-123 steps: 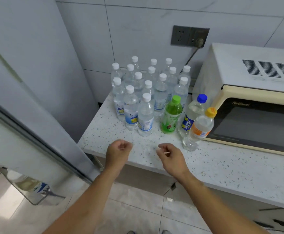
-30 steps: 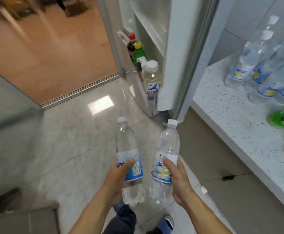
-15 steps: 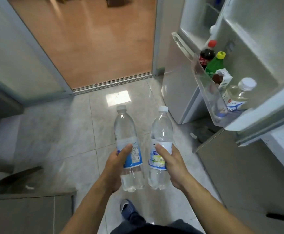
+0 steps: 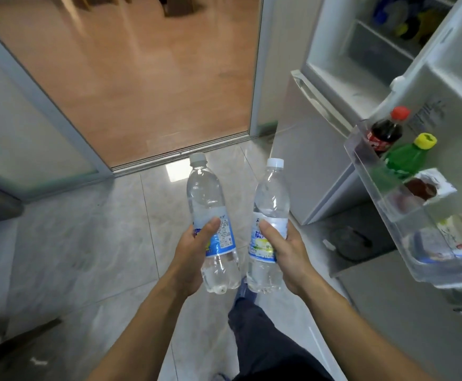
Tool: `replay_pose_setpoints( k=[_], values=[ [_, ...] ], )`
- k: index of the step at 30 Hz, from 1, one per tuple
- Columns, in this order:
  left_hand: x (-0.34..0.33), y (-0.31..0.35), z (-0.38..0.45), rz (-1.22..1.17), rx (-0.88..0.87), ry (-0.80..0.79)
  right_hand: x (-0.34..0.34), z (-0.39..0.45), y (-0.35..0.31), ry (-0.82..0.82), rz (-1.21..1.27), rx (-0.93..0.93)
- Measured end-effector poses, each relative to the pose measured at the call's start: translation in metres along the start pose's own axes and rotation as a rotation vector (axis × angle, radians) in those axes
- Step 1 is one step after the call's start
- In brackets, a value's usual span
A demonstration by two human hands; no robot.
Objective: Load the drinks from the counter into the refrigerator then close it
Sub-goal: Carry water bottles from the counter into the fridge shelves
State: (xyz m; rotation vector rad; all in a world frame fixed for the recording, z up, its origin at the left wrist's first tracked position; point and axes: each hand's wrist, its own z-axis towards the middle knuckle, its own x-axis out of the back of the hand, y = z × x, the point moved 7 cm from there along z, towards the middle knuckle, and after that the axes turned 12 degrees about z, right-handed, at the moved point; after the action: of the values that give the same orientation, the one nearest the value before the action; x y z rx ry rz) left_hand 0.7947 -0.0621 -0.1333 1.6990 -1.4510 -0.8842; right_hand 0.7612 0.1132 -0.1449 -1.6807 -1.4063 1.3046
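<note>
My left hand (image 4: 194, 254) grips a clear water bottle with a blue label (image 4: 210, 204) upright in front of me. My right hand (image 4: 284, 251) grips a second clear water bottle with a white cap (image 4: 269, 199), close beside the first. The refrigerator (image 4: 342, 78) stands open to the right, its inner shelves lit. Its open door shelf (image 4: 372, 188) at the far right holds a dark cola bottle (image 4: 385, 132), a green bottle (image 4: 405, 158), a carton and a pale bottle. The counter is out of view.
A sliding glass door frame (image 4: 256, 78) opens onto a wooden floor (image 4: 141, 64) ahead. Grey tiles (image 4: 73, 229) cover the floor under me. My leg and shoe (image 4: 254, 325) show below the bottles. A dark round object (image 4: 353, 240) lies under the refrigerator door.
I have taken two bottles from the counter and turned left toward the open refrigerator. Over the last second the refrigerator interior has come into view and the door shelf is nearer.
</note>
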Motion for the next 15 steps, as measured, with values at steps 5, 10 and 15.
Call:
replay_pose_setpoints(
  k=[5,10,15],
  values=[
    [0.0,0.056,0.088,0.08,-0.008,0.006,-0.004,0.092,-0.036,0.047,0.05,0.008],
    [-0.005,0.111,0.158,0.105,-0.005,-0.005,-0.01,0.17,-0.082,0.062,0.079,0.015],
    [-0.012,0.158,0.224,0.102,-0.026,-0.08,-0.015,0.234,-0.111,0.104,0.1,0.031]
  ],
)
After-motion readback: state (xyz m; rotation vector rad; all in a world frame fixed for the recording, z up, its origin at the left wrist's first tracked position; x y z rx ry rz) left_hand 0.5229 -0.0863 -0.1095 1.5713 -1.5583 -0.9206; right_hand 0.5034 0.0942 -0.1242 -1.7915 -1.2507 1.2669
